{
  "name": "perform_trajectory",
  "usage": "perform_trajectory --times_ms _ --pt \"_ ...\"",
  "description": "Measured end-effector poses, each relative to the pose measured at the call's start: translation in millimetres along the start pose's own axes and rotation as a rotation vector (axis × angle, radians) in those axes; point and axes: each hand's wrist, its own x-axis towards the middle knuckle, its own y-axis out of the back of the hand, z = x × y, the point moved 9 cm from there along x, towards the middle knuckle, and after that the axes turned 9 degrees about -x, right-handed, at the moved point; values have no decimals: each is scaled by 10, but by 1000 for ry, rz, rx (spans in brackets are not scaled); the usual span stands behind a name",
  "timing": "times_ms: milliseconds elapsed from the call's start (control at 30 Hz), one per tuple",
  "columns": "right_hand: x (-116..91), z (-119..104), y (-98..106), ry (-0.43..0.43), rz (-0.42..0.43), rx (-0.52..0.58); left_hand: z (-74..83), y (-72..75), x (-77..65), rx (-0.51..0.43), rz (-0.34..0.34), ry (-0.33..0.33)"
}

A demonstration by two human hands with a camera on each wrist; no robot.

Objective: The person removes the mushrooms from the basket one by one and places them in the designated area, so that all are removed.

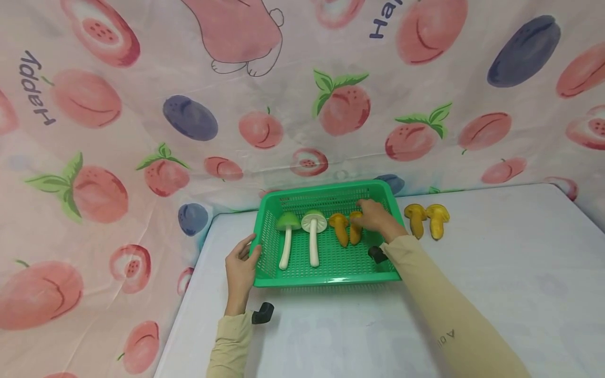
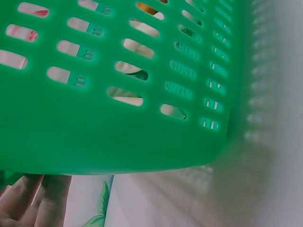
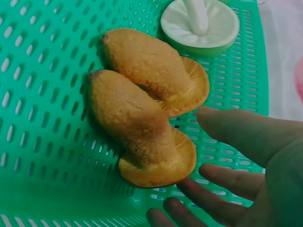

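A green plastic basket (image 1: 326, 282) with slotted walls stands on the white table. My left hand (image 1: 241, 266) grips its left rim; in the left wrist view, only some fingers (image 2: 49, 201) show at the basket's edge. Inside lie two green-capped toy mushrooms (image 1: 314, 241) with long white stems, and to their right two yellow-brown toy mushrooms (image 1: 339, 229). My right hand (image 1: 377, 218) is over the basket's right part, beside the right brown mushroom (image 3: 135, 118). In the right wrist view its fingers are spread around the cap's side, with nothing held.
Two more yellow-brown mushrooms (image 1: 437, 221) lie side by side on the table (image 1: 510, 273), right of the basket. Behind the basket hangs a pink fruit-printed cloth (image 1: 293, 105), reaching round to the left side. A black wrist device (image 1: 262, 313) sits at each sleeve.
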Motion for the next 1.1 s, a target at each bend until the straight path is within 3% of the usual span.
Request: perform_trajectory --times_ms 633,733,933,1100 --pt "133 74 -119 45 -94 33 -10 -16 22 5 -5 -7" --pt "158 101 -138 45 -101 37 -75 -16 50 -5 -5 9" --pt "86 59 -138 13 -117 30 -366 33 167 -14 5 17" --pt "61 26 -138 7 -112 -7 -429 64 190 -8 25 -4"
